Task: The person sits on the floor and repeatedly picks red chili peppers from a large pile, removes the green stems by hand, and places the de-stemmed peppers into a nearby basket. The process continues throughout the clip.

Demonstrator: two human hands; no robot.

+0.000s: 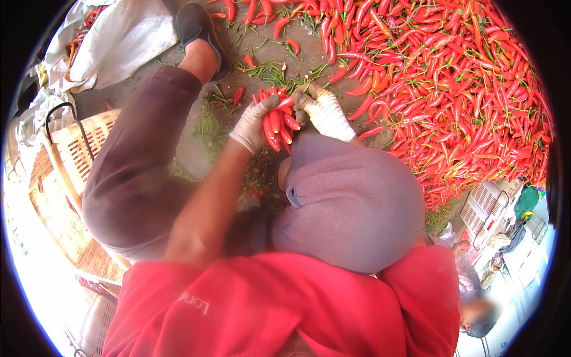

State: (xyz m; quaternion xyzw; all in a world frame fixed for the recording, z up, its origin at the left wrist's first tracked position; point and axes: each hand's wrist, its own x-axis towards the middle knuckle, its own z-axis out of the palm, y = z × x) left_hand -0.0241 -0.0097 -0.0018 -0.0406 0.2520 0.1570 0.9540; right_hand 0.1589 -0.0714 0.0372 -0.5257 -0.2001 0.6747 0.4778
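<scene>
My left hand, in a pale work glove, grips a bunch of red chili peppers. Several of their cut-looking ends point down towards my knee. Across the top of the bunch lies one more red chili. Its right end is pinched between the thumb and fingers of my right hand, whose striped white glove has dirty fingertips. Just beyond my hands, loose green chili stems lie scattered on the ground. Part of the bunch is hidden behind my left thumb.
A large heap of red chilies spreads at the right. White woven sacking lies at upper left, near my shoe. A plastic crate stands left of my leg. Another person is at lower right, near a pale crate.
</scene>
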